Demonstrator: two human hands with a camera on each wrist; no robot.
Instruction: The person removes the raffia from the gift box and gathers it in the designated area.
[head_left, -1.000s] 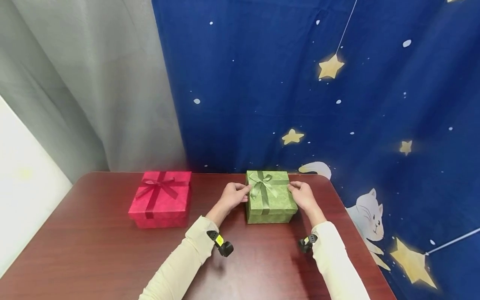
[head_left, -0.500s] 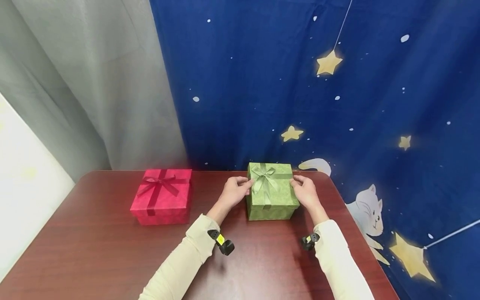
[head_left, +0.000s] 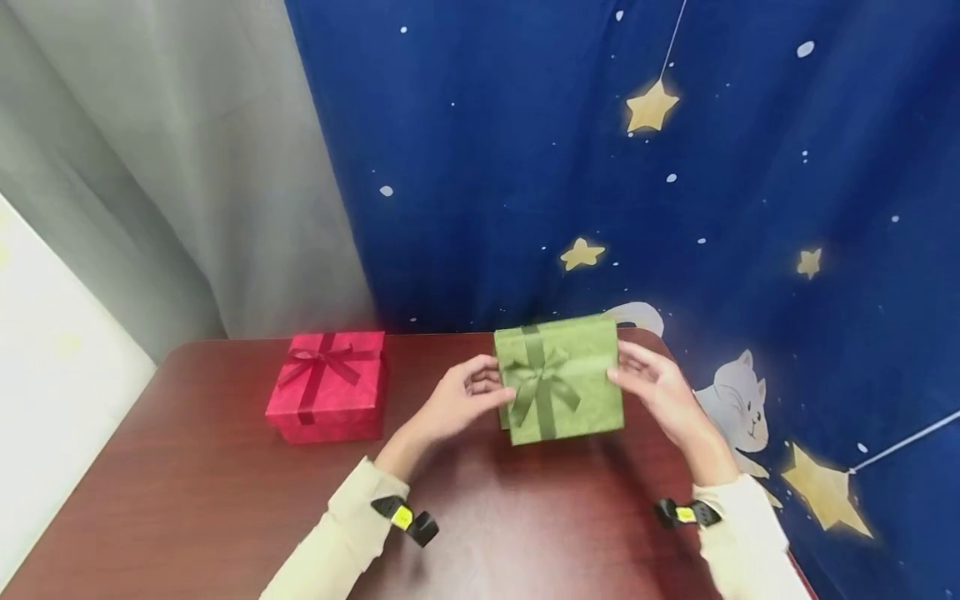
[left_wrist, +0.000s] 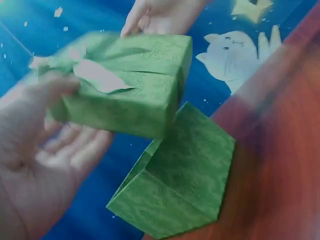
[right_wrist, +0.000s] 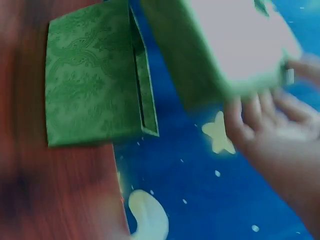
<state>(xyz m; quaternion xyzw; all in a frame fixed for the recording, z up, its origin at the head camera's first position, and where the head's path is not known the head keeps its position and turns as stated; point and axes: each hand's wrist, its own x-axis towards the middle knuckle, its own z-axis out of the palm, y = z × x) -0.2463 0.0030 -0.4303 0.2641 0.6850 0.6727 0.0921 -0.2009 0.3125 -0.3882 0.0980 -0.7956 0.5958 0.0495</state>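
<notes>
We see both hands of the person gripping one thing together, the green lid (head_left: 581, 392) of a gift box. The left hand (head_left: 465, 396) holds its left edge, with the thumb lying on the top face and the other fingers at the side. The right hand (head_left: 660, 396) holds the opposite edge, also between thumb and fingers. Between the two hands, the lid is tilted, so its top face is turned towards the head camera, and we notice a green bow (head_left: 540, 377) on it, nearer to the left hand.

Under the lid, and below both hands, the green box (left_wrist: 200, 167) stands on the brown table (head_left: 225, 500). In the right wrist view we can see a gap between lid and box, therefore they are apart, and the upper rim is uncovered.

To the left of the left hand, well apart from it, we find a red box (head_left: 330, 387) with a dark red ribbon. Beyond the hands hangs a blue curtain (head_left: 465, 217) with stars. Just right of the right hand, it shows a pale cat (head_left: 738, 412).
</notes>
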